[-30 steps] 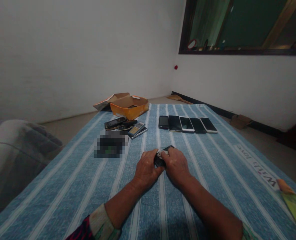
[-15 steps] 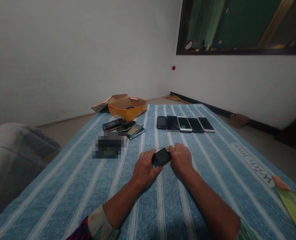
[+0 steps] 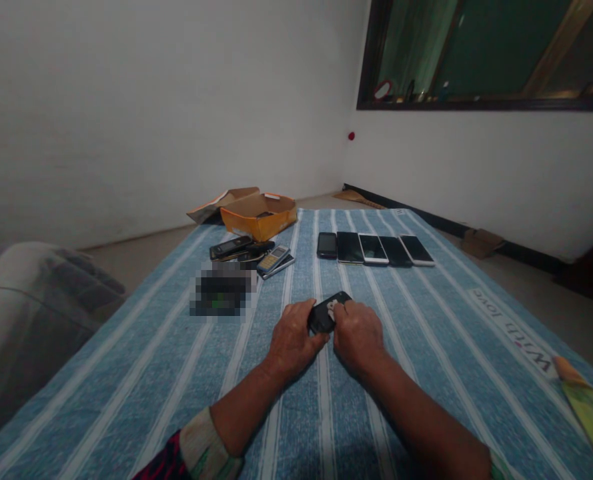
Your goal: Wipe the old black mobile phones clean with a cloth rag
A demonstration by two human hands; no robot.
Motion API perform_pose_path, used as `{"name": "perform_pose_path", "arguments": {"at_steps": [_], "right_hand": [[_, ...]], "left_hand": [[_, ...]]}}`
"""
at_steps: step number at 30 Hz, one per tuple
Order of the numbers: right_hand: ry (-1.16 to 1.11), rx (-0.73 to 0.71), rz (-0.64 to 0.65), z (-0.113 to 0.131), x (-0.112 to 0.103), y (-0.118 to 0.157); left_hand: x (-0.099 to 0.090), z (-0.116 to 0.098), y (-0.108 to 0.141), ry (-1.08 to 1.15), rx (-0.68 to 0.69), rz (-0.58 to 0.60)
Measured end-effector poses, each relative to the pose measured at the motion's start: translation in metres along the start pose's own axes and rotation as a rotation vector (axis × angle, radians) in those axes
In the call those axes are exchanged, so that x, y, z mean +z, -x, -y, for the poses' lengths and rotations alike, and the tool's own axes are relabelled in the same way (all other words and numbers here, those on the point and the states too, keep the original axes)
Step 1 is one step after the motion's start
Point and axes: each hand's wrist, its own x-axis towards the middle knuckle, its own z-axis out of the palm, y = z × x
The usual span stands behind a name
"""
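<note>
A black mobile phone (image 3: 320, 320) lies tilted between my hands, low over the striped cloth (image 3: 301, 413). My left hand (image 3: 291, 339) grips its left end, with the thumb along the near edge. My right hand (image 3: 360, 335) is closed, pinching a small whitish scrap (image 3: 332, 308), perhaps tissue or cloth, against the phone's face. Part of the scrap is hidden by the fingers. Beyond my hands, a row of several phones lies side by side, with a small black phone (image 3: 327, 245) at its left end and a white-edged phone (image 3: 373, 249) in the middle.
At the far left stands an open orange cardboard box (image 3: 259, 223), its lid (image 3: 221, 203) beside it. Several older phones (image 3: 231, 247) are heaped in front, including a silver keypad phone (image 3: 275, 259). A pixelated dark item (image 3: 223, 292) lies nearer. Yellow-green material (image 3: 589, 413) is at the right edge.
My right hand has moved left and inward, bringing the whitish scrap from the phone's far right end onto the middle of its face. My left hand keeps its grip.
</note>
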Motion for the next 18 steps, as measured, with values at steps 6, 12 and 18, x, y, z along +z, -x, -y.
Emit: {"name": "perform_pose_path", "arguments": {"at_steps": [6, 12, 18], "right_hand": [[-0.065, -0.168, 0.021, 0.017, -0.004, 0.01], [-0.005, 0.003, 0.066, 0.0, -0.004, 0.0], [0.047, 0.101, 0.036, -0.018, 0.001, -0.005]], "left_hand": [[0.001, 0.002, 0.0, 0.01, 0.012, 0.012], [0.0, -0.001, 0.0, -0.004, -0.001, 0.005], [0.0, -0.002, 0.0, -0.005, -0.01, 0.012]]}}
